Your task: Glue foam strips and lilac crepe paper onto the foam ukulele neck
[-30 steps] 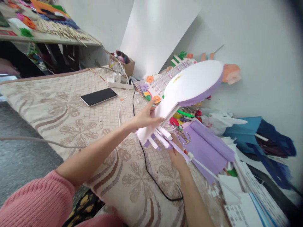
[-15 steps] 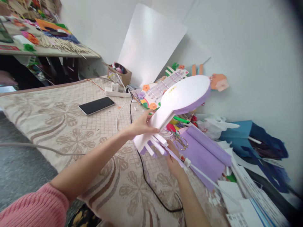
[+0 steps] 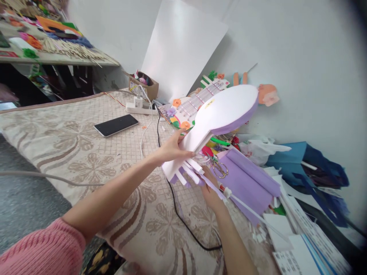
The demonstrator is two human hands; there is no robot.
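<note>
We hold a white foam guitar cutout (image 3: 220, 114) up off the patterned mat (image 3: 86, 145), its round body lifted toward the wall and its lavender edge band showing along the far rim. Our left hand (image 3: 172, 149) grips the narrow neck, thumb on top and fingers curled under, closed firmly on the foam. Our right hand (image 3: 210, 191) sits below the neck's end, where white foam strips (image 3: 190, 172) fan out; it appears closed on that end and on a thin white stick (image 3: 252, 212) that runs off to the right, though the strips hide most of the fingers, so we cannot be sure of the exact hold.

We judge the step in hand to be fitting or pressing the strips at the neck's end while the body is steadied in the air. The next move calls for keeping the left hand still and working the right fingertips gently, since foam dents and the strips sit close together.

Scissors (image 3: 219, 168) lie on lavender foam sheets (image 3: 249, 179) just beside our hands; a phone (image 3: 116, 125) and a power strip (image 3: 140, 110) lie farther up the mat.
</note>
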